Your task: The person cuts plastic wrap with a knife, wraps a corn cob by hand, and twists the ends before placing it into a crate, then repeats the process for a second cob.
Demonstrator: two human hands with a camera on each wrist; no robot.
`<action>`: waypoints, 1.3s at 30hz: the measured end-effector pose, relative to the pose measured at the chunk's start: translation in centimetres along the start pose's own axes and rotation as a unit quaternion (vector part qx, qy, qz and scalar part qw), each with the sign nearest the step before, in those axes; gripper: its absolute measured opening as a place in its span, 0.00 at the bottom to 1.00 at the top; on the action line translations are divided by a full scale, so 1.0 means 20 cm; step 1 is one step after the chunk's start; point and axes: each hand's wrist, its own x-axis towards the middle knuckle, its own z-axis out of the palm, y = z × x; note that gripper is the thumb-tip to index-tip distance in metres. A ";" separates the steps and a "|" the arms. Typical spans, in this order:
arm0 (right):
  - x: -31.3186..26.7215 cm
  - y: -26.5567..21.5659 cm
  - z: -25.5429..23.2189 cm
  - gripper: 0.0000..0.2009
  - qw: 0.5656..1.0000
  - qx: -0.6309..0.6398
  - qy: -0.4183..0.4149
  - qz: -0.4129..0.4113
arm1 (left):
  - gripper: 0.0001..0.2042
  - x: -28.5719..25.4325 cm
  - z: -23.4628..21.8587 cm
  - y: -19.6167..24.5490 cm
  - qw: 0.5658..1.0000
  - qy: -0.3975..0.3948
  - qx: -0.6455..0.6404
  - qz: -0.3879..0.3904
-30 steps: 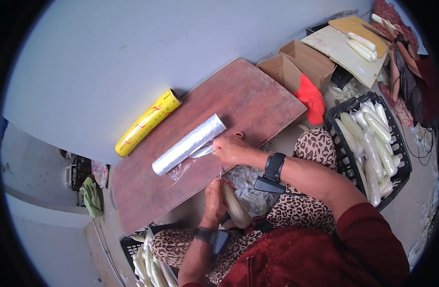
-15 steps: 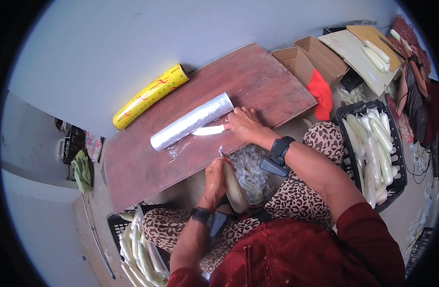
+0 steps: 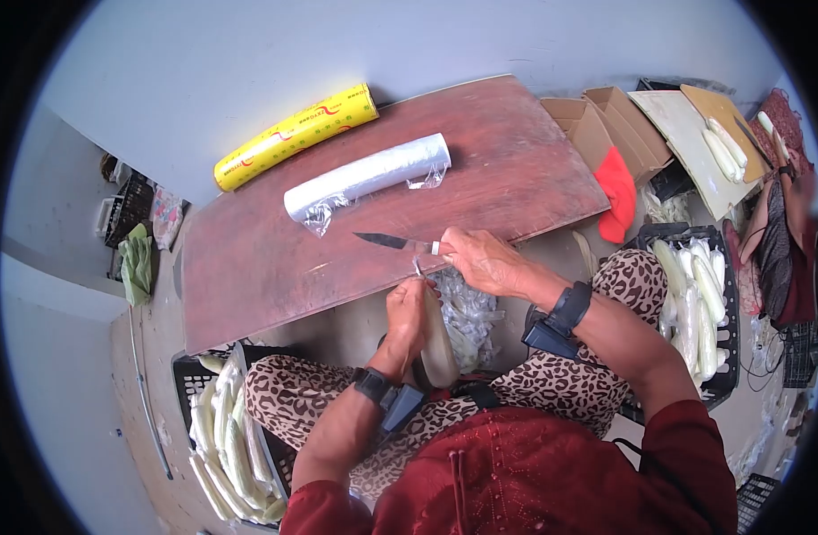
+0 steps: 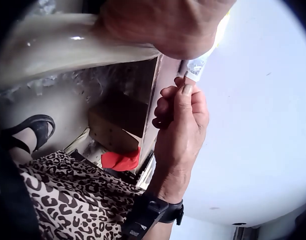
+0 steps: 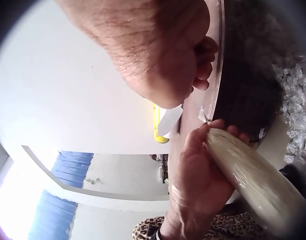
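Note:
My left hand (image 3: pixel 407 312) grips the top end of a long, pale vegetable (image 3: pixel 440 348) wrapped in clear film. It hangs from the hand over the lap, near the table's front edge. A twisted tip of film (image 3: pixel 417 266) sticks up above the left fingers. In the right hand (image 3: pixel 487 260) is a knife (image 3: pixel 391 241), gripped by its handle, the blade pointing left over the table. Beyond the knife, a roll of clear film (image 3: pixel 369 178) lies on the reddish table (image 3: pixel 248 285), loose film at its near side. The right wrist view shows the wrapped vegetable (image 5: pixel 253 175) lying along the left palm.
A yellow printed roll (image 3: pixel 297 135) lies at the table's back edge. Crates of wrapped vegetables stand on the left (image 3: pixel 184 374) and right (image 3: pixel 731 339). Crumpled film (image 3: pixel 469 312) is heaped below the table. Cardboard boxes (image 3: pixel 627 129) and a red cloth (image 3: pixel 616 192) are at the right.
My right hand has lifted the knife from beside the film roll and brought it back toward the left hand. The left hand keeps hold of the wrapped vegetable. The head view has shifted.

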 end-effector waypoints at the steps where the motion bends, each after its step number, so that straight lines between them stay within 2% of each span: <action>1: -0.01 -0.02 0.01 0.07 0.999 -0.016 -0.025 0.015 | 0.11 0.00 0.00 -0.01 1.000 0.001 -0.006 0.002; 2: -0.03 -0.03 0.02 0.07 0.998 -0.031 -0.049 0.031 | 0.11 0.00 0.01 -0.01 1.000 0.003 -0.011 0.004; 6: -0.05 0.01 0.08 0.07 0.997 -0.081 -0.015 -0.010 | 0.11 0.01 0.01 -0.03 1.000 0.006 -0.012 0.019; 21: -0.08 -0.01 0.12 0.08 0.988 -0.135 -0.062 0.045 | 0.10 0.00 0.06 -0.01 0.998 0.052 -0.012 0.039; 24: -0.08 0.01 0.16 0.07 0.976 -0.212 -0.041 -0.025 | 0.10 -0.01 0.07 -0.01 0.997 0.059 -0.011 0.041; 27: -0.10 0.00 0.19 0.08 0.957 -0.282 -0.016 -0.062 | 0.11 -0.01 0.06 -0.01 0.997 0.068 -0.006 0.038; 30: -0.10 -0.01 0.22 0.07 0.952 -0.301 -0.005 -0.064 | 0.10 -0.01 0.05 0.01 0.997 0.077 -0.021 0.008; 39: -0.10 0.02 0.27 0.10 0.938 -0.336 0.004 -0.082 | 0.11 0.00 0.03 -0.02 0.995 0.094 -0.022 0.029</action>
